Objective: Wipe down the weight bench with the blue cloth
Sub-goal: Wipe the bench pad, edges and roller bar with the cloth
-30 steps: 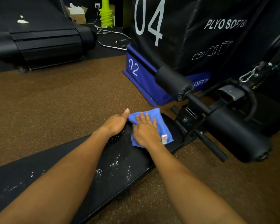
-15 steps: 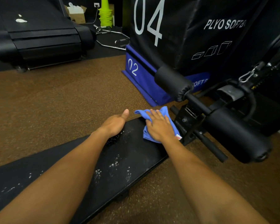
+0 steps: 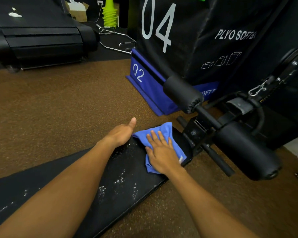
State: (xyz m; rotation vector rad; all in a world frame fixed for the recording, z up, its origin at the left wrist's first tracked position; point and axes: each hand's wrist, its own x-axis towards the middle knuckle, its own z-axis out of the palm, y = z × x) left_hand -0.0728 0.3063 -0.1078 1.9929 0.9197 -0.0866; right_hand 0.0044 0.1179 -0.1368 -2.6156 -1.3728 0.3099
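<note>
Right hand presses the blue cloth flat-fingered onto the weight bench at frame centre (white specks remain), left hand open, bracing the pad edge.

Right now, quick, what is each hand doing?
Left hand: open, resting on the edge of the weight bench, holding nothing.
Right hand: open, straight fingers pressing the blue cloth flat.

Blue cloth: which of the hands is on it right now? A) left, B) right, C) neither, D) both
B: the right hand lies flat on the blue cloth with straight fingers, pressing it to the weight bench, while the left hand rests on the bench edge beside the cloth, not on top of it.
</note>
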